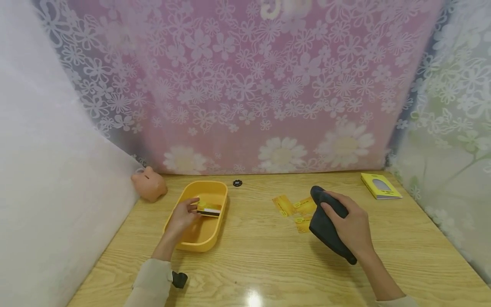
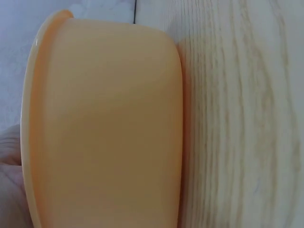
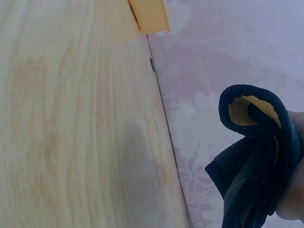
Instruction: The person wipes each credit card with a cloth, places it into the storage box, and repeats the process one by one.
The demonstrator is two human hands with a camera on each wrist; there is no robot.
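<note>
My left hand (image 1: 185, 215) reaches over the near left rim of a yellow plastic tub (image 1: 212, 244), its thumb and a finger spread at the left end of a yellow card (image 1: 211, 212) with white and black stripes. Whether they pinch the card I cannot tell. In the left wrist view the tub's outer wall (image 2: 109, 123) hides most of this hand. Raised over the right side of the table, my right hand (image 1: 354, 221) grips a dark folded cloth (image 1: 329, 228). A yellowish inner face (image 3: 238, 114) shows in the cloth's rolled end. Beyond it lie several yellow cards (image 1: 283, 205), partly overlapped by the cloth.
A pink piggy bank (image 1: 148, 185) stands at the far left, beside the tub. Near the back edge lies a black round chip (image 1: 237, 183). At the back right is a yellow-and-grey booklet-like item (image 1: 381, 186). Flowered curtains (image 1: 245, 85) hang behind the table.
</note>
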